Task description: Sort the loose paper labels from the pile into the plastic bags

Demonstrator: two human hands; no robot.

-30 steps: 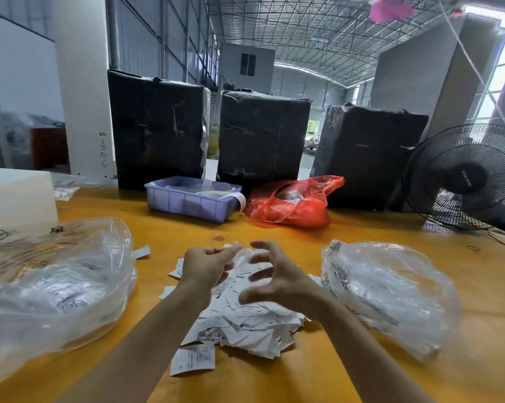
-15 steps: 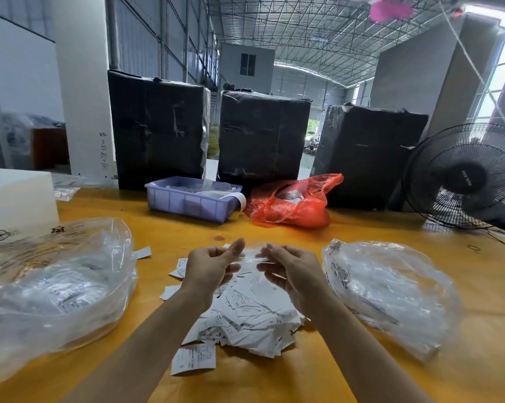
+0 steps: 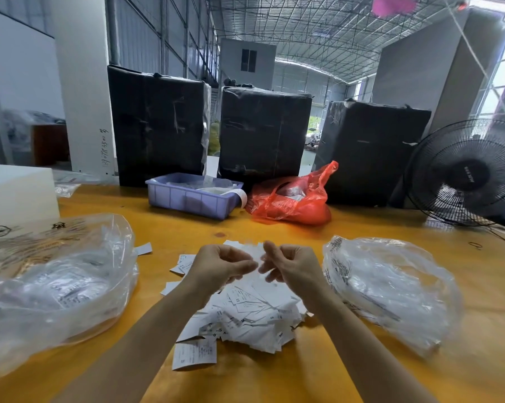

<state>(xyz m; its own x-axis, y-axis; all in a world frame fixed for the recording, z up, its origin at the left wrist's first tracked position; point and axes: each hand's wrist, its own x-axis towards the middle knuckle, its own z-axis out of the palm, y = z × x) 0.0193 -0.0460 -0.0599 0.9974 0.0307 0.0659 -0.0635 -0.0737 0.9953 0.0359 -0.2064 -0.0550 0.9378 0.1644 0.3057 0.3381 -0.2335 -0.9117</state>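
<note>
A pile of white paper labels (image 3: 254,315) lies mid-table on the yellow table (image 3: 274,379). A big clear plastic bag (image 3: 56,286) with labels inside sits to its left. Another clear plastic bag (image 3: 391,286) sits to its right. My left hand (image 3: 222,266) and my right hand (image 3: 289,264) hover close together just above the far side of the pile, fingers curled. They pinch a pale, blurred paper label (image 3: 255,251) between them. One single label (image 3: 194,351) lies at the pile's near edge.
A lilac plastic tray (image 3: 187,199) and a red plastic bag (image 3: 292,205) sit farther back. Three black wrapped boxes (image 3: 158,126) line the far edge. A black fan (image 3: 472,173) stands at the right, a white box (image 3: 15,193) at the far left.
My right hand went from spread fingers to curled ones. Both hands drew together over the pile and now pinch a label between them. The bags and the pile stayed put.
</note>
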